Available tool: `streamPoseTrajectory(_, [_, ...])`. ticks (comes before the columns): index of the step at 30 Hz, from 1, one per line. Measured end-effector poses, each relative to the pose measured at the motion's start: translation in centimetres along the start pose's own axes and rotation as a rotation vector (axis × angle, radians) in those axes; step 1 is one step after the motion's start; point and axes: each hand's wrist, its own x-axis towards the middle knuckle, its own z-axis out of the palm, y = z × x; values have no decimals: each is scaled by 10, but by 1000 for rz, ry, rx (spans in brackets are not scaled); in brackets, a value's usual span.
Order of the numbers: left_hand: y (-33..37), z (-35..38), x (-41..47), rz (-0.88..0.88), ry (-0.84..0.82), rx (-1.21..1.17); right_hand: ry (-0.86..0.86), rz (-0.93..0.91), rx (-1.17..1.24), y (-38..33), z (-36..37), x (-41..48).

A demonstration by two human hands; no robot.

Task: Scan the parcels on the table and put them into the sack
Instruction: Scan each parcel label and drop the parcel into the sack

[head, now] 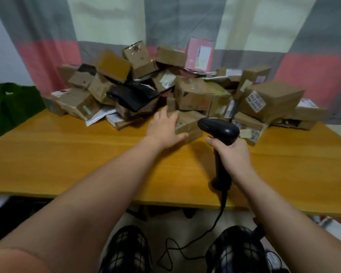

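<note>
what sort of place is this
Probably a makeshift parcel-sorting spot in a home room, not a warehouse: a heap of brown cardboard parcels on an orange wooden table, a black corded handheld barcode scanner in the right hand, and grey, pink and cream curtains behind.

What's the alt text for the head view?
A person's right hand grips a black corded barcode scanner while the left hand touches a cardboard parcel fronting a heap on a wooden table; a green sack sits left.

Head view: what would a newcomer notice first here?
A big heap of parcels covers the far side of the table. In front, the right hand grips a black scanner; the left hand touches a brown box at the heap's edge. A green sack sits far left.
</note>
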Motion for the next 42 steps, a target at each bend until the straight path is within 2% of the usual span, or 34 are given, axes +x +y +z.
streamPoseTrajectory(2, [-6, 8, 14, -32, -78, -5, 1, 32, 6, 3, 1, 3])
streamPoseTrajectory(4, [-14, 17, 14, -46, -107, -119, 8, 61, 21, 5, 0, 3])
streamPoseTrajectory(9, [-31, 21, -18, 93, 2, -246, -17, 109, 68, 9, -1, -10])
streamPoseTrajectory(11, [-40, 10, -34, 87, -39, -431, -33, 121, 117, 12, 1, -18])
streamPoseTrajectory(13, [-45, 0, -46, -7, -97, -745, -33, 123, 192, 13, 4, -27])
streamPoseTrajectory(14, [-47, -3, -49, -54, -124, -818, -24, 119, 231, 13, 5, -30])
streamPoseTrajectory(16, [-47, -4, -51, -124, -129, -704, -12, 90, 281, 11, 9, -35])
streamPoseTrajectory(18, [-44, -4, -53, -151, 26, -563, -11, 64, 310, 10, 14, -39])
streamPoseTrajectory(20, [-39, -10, -61, -51, 197, -582, -11, 60, 332, 7, 17, -43])
streamPoseTrajectory(22, [-35, -11, -68, 83, 125, -588, -28, 94, 363, 11, 19, -45])
streamPoseTrajectory(24, [-31, -8, -78, 98, -22, -546, -40, 174, 429, 16, 20, -48])
streamPoseTrajectory(25, [-31, -6, -81, 81, -39, -537, -36, 221, 465, 19, 21, -50])
streamPoseTrajectory(28, [-32, -4, -85, 39, 53, -557, 0, 301, 538, 26, 20, -56])
streamPoseTrajectory(30, [-33, -3, -88, -19, 94, -666, 12, 309, 557, 27, 20, -57])
streamPoseTrajectory(34, [-40, 3, -98, -171, 54, -862, -2, 300, 524, 21, 22, -56])
streamPoseTrajectory(37, [-48, 7, -107, -222, 38, -778, -49, 238, 475, 11, 25, -59])
streamPoseTrajectory(42, [-59, 16, -131, -339, 116, -739, -104, -79, 83, 0, 33, -70])
